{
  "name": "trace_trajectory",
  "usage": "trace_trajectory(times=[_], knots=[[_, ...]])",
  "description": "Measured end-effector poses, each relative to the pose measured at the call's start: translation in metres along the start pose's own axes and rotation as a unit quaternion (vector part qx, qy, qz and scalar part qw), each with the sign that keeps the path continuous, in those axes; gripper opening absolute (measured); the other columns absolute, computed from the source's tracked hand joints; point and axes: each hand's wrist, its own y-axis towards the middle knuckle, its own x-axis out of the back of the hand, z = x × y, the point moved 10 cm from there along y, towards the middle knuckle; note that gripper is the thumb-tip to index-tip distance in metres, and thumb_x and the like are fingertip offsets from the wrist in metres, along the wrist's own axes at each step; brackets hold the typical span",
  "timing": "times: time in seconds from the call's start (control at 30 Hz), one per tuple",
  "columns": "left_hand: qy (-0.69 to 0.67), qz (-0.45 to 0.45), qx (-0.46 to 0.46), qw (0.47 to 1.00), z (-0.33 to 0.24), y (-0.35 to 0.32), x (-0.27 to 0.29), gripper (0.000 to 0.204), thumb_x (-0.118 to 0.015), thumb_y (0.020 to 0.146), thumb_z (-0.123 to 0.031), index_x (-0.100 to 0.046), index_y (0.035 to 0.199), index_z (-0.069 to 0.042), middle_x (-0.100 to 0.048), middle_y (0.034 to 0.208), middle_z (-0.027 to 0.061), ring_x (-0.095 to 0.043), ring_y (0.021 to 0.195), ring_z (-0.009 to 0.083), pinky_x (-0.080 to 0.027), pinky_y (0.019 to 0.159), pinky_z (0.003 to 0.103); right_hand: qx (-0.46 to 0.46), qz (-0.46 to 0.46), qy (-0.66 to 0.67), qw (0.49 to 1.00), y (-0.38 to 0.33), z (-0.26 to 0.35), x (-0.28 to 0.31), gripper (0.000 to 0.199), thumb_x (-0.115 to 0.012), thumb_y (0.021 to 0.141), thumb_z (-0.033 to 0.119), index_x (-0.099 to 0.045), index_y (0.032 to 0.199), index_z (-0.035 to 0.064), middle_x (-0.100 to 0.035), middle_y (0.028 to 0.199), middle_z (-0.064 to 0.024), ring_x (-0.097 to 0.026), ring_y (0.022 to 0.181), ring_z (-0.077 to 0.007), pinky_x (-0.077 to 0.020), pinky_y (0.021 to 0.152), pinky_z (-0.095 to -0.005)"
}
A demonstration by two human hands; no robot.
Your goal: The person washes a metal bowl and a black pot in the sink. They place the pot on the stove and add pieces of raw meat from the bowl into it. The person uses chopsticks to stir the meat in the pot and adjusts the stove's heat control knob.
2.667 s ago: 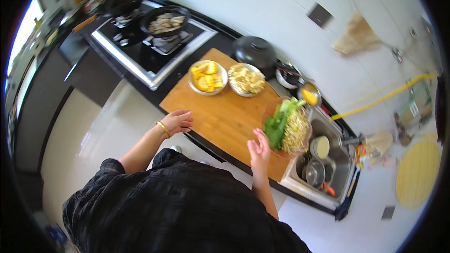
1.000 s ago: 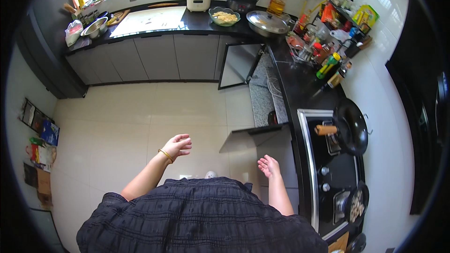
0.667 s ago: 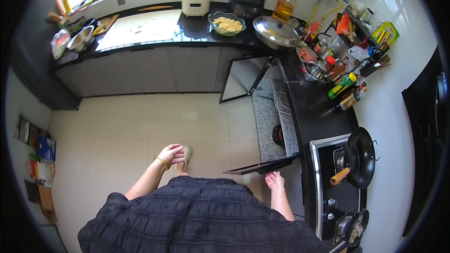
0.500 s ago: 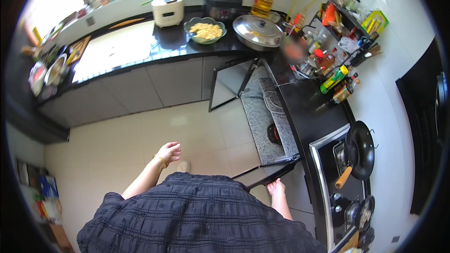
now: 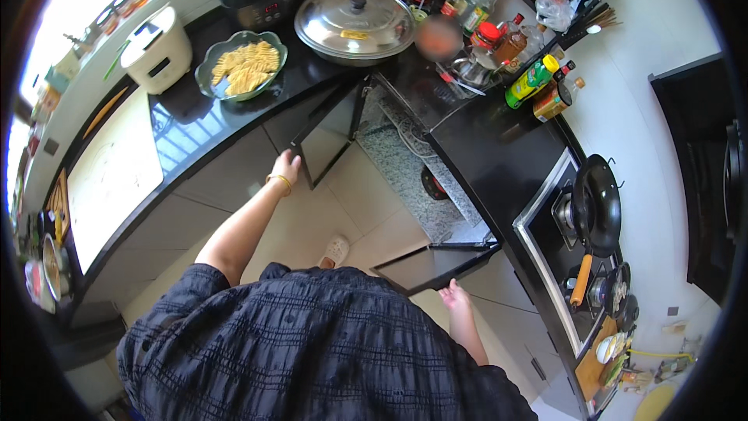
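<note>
A low corner cabinet stands open, with two dark-framed doors swung out. My left hand [image 5: 286,167], with a yellow bangle at its wrist, reaches to the free edge of the far cabinet door [image 5: 331,136]. Its fingers are loosely extended at that edge, and whether they touch it I cannot tell. Beside the outer edge of the near cabinet door [image 5: 436,267] is my right hand [image 5: 454,295], fingers apart and holding nothing. Between the doors, the speckled grey cabinet floor [image 5: 397,171] shows, with a dark and red round object [image 5: 434,184] inside, partly hidden by the countertop.
On the black countertop [image 5: 499,164] stand a lidded steel pan [image 5: 354,23], a glass bowl of sliced pale food [image 5: 245,68], a white cooker [image 5: 158,51] and several bottles [image 5: 534,82]. A wok [image 5: 596,210] sits on the stove at right, its wooden handle pointing toward me.
My left hand has moved forward to the far door's edge. My view has turned and shifted toward the corner cabinet. The right hand stays beside the near door.
</note>
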Motion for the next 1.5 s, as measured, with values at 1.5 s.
trace_trajectory(times=[1.5], knots=[[-0.456, 0.478, 0.399, 0.636, -0.175, 0.021, -0.349, 0.065, -0.046, 0.066, 0.016, -0.032, 0.107, -0.032, -0.04, 0.115, -0.0018, -0.04, 0.103, 0.0189, -0.028, 0.087, 0.051, 0.155, 0.1, 0.164, 0.969, 0.026, 0.131, -0.289, 0.039, -0.053, 0.075, -0.001, -0.041, 0.105, 0.0202, -0.035, 0.12, 0.0013, -0.042, 0.102, -0.0196, -0.035, 0.081, -0.0429]])
